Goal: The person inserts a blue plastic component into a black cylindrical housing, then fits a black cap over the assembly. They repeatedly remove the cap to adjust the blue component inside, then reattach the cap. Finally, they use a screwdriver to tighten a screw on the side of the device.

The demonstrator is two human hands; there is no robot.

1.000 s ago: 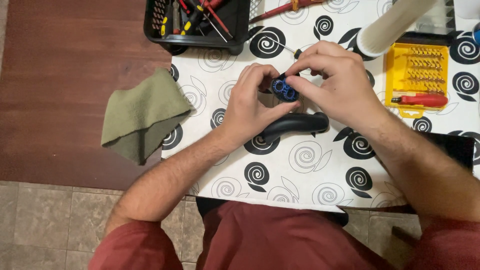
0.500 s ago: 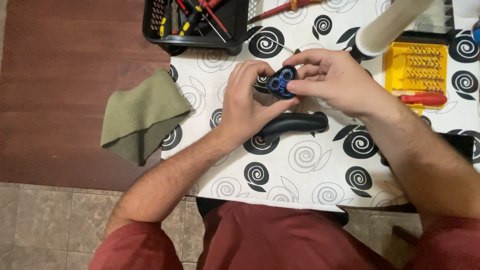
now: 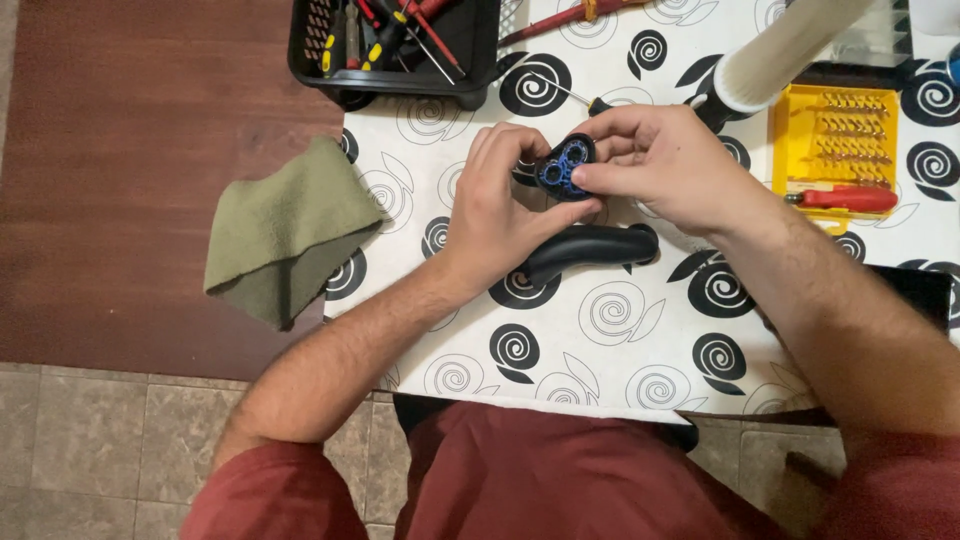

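Both hands, left (image 3: 495, 205) and right (image 3: 660, 165), pinch a small black part with blue rings (image 3: 565, 167) above the counter (image 3: 620, 330). Black handle (image 3: 590, 247) lies just below; best to grip steady, thumbs off the rings

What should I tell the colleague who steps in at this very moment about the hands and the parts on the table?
Left hand: cups the small black part with blue rings from the left.
Right hand: pinches the same part, thumb on its face.
The part is held above the patterned tablecloth, blue side up.
The curved black handle piece lies just below the hands, untouched.
Nearby: black tool basket at the top, yellow bit case with red driver at the right, green cloth at the left.
Part and handle piece are apart, not joined.
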